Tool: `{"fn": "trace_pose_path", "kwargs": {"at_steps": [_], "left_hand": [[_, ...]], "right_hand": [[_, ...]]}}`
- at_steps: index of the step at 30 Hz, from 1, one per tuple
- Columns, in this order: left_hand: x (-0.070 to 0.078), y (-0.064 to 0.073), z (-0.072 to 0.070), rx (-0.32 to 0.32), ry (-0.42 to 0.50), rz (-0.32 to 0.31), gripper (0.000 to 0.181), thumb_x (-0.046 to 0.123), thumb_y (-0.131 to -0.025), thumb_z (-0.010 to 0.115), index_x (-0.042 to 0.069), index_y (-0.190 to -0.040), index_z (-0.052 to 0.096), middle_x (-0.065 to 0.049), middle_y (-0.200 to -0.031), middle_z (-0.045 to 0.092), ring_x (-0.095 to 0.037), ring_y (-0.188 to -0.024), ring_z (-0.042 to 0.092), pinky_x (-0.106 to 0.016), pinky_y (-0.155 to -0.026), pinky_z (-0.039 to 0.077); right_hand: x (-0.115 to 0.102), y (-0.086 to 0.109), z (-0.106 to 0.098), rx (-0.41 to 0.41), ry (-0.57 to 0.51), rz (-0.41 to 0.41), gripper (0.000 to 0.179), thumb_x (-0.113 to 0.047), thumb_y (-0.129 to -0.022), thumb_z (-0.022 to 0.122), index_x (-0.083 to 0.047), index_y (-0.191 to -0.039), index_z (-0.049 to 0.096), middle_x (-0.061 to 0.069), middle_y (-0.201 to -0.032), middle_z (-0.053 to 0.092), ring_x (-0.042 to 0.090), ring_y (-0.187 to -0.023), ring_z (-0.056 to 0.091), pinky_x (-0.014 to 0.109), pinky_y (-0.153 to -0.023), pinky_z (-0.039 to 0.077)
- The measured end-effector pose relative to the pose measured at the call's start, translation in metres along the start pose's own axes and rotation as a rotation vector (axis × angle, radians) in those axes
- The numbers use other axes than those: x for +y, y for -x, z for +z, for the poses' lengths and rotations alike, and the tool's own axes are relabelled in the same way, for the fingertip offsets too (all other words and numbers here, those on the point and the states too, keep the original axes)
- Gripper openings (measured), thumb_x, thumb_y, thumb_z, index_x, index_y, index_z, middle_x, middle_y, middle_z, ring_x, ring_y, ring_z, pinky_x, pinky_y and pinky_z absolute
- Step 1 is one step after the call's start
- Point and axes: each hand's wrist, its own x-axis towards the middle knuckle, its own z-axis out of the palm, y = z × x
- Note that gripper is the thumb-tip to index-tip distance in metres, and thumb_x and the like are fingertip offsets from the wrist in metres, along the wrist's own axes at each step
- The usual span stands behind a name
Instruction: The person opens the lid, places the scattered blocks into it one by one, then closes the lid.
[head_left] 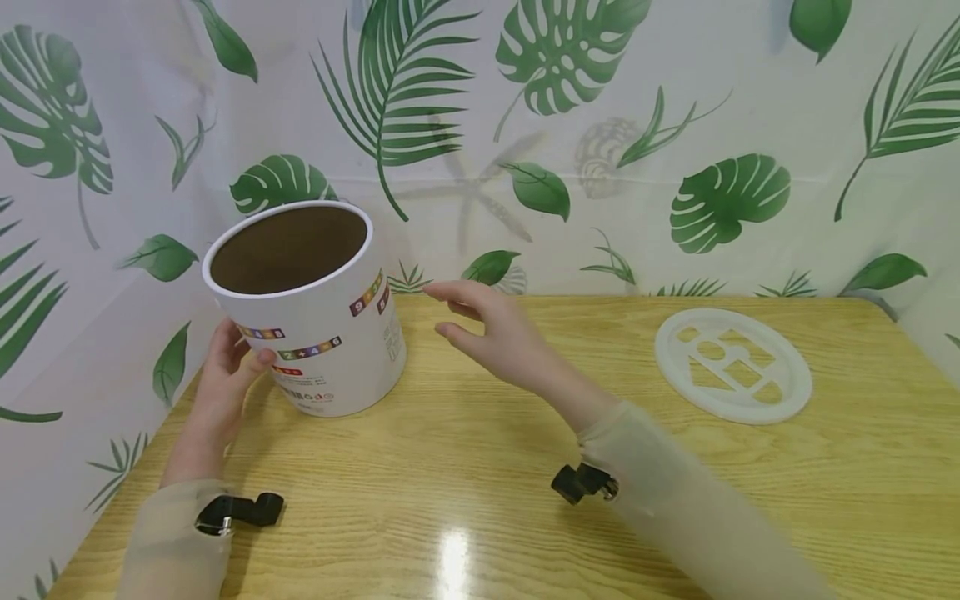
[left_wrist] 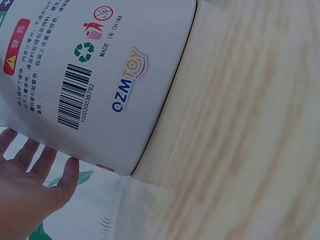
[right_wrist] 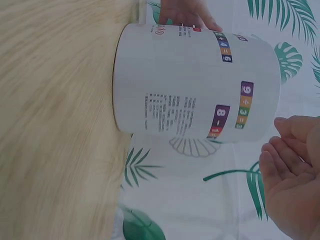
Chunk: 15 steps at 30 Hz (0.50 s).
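A white cylindrical tub (head_left: 337,350) stands upright at the left of the table, its lidless top showing a brown inside. Small coloured sums and printed text run over its outside. A barcode and the letters QZMTOY show low on the tub (left_wrist: 100,90) in the left wrist view. My left hand (head_left: 225,375) rests its fingertips against the tub's left side, thumb towards the front. To the right of the tub my right hand (head_left: 495,333) hangs in the air, fingers loosely bent and holding nothing. The right wrist view shows this hand (right_wrist: 295,175) near the tub's rim.
A flat white round plate with cut-out shapes (head_left: 675,367) lies at the right of the wooden table (head_left: 465,450). Behind the table and along its left side hangs a white cloth (head_left: 637,217) printed with green leaves.
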Motion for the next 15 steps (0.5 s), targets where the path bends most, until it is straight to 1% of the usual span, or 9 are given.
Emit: {"fn": "trace_pose_path", "kwargs": {"at_steps": [5,8,12,15], "left_hand": [[0.0,0.0,0.0,0.001,0.006,0.009,0.07,0.025,-0.094,0.061,0.027,-0.151,0.022,-0.009,-0.152,0.02,-0.029,-0.139,0.016,-0.055,-0.114,0.01],[0.0,0.0,0.0,0.004,0.01,0.012,0.069,0.023,-0.094,0.061,0.026,-0.151,0.022,-0.01,-0.151,0.021,-0.028,-0.137,0.017,-0.054,-0.113,0.011],[0.0,0.001,0.001,0.012,-0.007,-0.007,0.069,0.023,-0.095,0.06,0.028,-0.151,0.022,-0.007,-0.152,0.021,-0.028,-0.138,0.017,-0.056,-0.113,0.011],[0.0,0.0,0.001,0.014,-0.016,-0.015,0.069,0.024,-0.095,0.06,0.03,-0.151,0.021,-0.006,-0.153,0.02,-0.028,-0.139,0.016,-0.057,-0.113,0.011]], "right_hand": [[0.008,0.028,-0.02,-0.059,0.016,0.052,0.041,-0.003,-0.09,0.065,-0.001,-0.13,0.055,0.01,-0.131,0.056,0.023,-0.12,0.052,0.026,-0.1,0.042],[0.013,0.044,-0.032,-0.091,0.052,0.076,0.042,-0.005,-0.09,0.066,-0.002,-0.131,0.055,0.009,-0.131,0.056,0.021,-0.121,0.052,0.027,-0.1,0.042],[0.018,0.064,-0.047,-0.132,0.116,0.087,0.044,-0.006,-0.089,0.068,-0.004,-0.131,0.055,0.009,-0.13,0.056,0.023,-0.121,0.052,0.03,-0.099,0.044],[0.024,0.076,-0.058,-0.161,0.14,0.097,0.046,-0.006,-0.087,0.069,-0.003,-0.131,0.055,0.01,-0.13,0.057,0.024,-0.121,0.052,0.032,-0.099,0.044]]}}
